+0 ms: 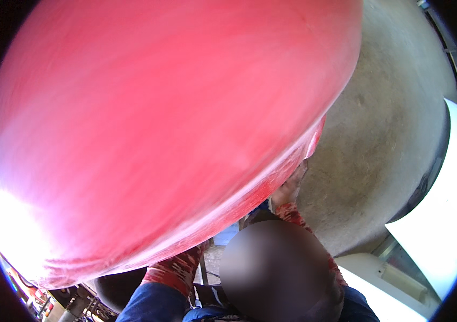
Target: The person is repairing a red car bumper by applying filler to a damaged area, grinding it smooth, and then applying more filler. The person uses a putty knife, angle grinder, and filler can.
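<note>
A huge red sheet (148, 123) is raised overhead, another person's hand (288, 185) pressing its edge; own hands unseen.

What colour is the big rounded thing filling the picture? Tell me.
Red to pink, glossy and blurred: the big rounded thing shows best in the head view.

A grey concrete ceiling (395, 107), rough and stained, curves across the upper right of the view, and a bright white wall panel (448, 214) stands against its right edge. Below that, toward the lower right corner, a pale window frame (400, 273) runs at a slant beside the overexposed opening. In the lower left corner a cluster of dark metal machinery parts (73, 303) shows, too blurred and shaded to tell apart, with a strong white glare (8, 225) just above them at the left edge.
</note>
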Demonstrator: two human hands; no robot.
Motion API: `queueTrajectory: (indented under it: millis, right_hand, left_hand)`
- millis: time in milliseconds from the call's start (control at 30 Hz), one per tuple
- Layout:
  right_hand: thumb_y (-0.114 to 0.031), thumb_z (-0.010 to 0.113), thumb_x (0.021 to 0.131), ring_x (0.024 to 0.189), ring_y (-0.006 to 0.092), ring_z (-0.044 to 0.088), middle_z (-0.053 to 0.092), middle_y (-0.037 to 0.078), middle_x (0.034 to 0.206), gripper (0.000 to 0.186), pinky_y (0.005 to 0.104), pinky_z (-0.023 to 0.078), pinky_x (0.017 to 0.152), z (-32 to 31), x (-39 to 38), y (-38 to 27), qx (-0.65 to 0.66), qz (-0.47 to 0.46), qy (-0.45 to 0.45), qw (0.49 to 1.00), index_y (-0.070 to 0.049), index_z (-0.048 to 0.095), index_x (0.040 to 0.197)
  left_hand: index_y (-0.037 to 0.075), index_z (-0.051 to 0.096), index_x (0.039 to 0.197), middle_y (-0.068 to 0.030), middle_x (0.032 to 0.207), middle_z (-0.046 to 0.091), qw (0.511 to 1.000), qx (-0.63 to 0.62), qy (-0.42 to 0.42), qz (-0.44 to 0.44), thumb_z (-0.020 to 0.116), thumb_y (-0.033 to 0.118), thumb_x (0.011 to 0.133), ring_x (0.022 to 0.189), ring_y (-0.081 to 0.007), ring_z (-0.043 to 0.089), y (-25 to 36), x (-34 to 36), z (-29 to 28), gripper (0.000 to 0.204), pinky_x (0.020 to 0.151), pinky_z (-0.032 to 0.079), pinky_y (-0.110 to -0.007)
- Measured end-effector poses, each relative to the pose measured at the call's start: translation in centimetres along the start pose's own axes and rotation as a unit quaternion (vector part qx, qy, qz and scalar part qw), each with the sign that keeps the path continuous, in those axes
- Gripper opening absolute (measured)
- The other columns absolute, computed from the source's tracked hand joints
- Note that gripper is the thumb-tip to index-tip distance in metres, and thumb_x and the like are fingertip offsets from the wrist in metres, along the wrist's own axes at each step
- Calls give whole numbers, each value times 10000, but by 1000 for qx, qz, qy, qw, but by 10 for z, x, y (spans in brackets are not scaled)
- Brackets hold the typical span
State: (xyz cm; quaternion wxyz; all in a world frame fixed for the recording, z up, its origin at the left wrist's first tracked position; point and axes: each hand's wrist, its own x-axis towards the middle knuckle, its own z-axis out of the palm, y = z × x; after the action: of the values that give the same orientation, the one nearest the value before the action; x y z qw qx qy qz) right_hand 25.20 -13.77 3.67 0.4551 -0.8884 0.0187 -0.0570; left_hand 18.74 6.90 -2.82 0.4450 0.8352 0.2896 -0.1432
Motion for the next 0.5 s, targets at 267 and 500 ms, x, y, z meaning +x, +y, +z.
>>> queueTrajectory:
  millis: [267,500]
  right_hand:
    - [75,760,784,1469,427,411,332,250,1631,970,492,400,1201,-14,6,-1,9,102,9,995,-48,303,1630]
    - [45,759,800,1442,455,440,376,271,1598,893,505,414,1192,-29,14,-12,0,98,48,994,-52,354,1590]
  left_hand:
    - [-2,670,1283,-136,1105,735,1000,-4,10,10,769,127,953,880,-244,718,12,19,-14,368,754,597,-390]
    - [-11,673,1267,-132,1077,738,996,6,82,42,758,110,963,848,-231,718,39,79,-55,338,730,598,-377]
